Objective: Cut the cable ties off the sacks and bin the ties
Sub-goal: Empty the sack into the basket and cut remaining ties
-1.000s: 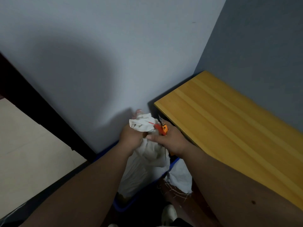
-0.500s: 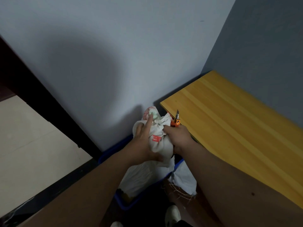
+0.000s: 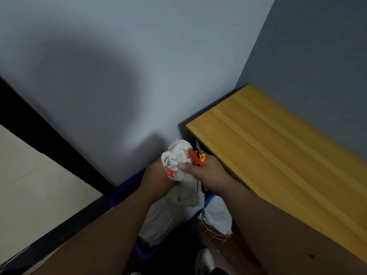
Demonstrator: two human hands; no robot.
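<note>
So both hands are up at the neck of a white woven sack [image 3: 178, 159], right in the corner where the pale wall [image 3: 111, 80] meets the wooden counter [image 3: 278, 155]. The left hand [image 3: 156, 177] grips the bunched top of the sack from the left side, fingers wrapped round the fabric and mostly hidden behind it. The right hand [image 3: 208, 175] is closed around an orange-handled cutter [image 3: 197, 156], thumb stretched out leftward and pressing on the sack just under the gathered bit. The cutter's metal tip pokes up and away, just beside the near-left corner of the counter, and the orange part sits right against the bunched cloth. There's a red and white label on the sack just below the left hand's grip. Can't really make out the cable tie itself, too blurry and buried in the folds.

The rest of the sack hangs down between the two forearms into a blue bin [image 3: 147, 253] sitting on the floor against the wall. Another piece of white woven fabric [image 3: 217, 217] with frayed threads hangs over the bin's right edge, near the counter's side. Down at the bottom edge you can see a light-coloured shoe [image 3: 204, 261] on the dark floor. Off to the left there's a pale floor area [image 3: 35, 175] bordered by a black strip [image 3: 45, 132].
</note>
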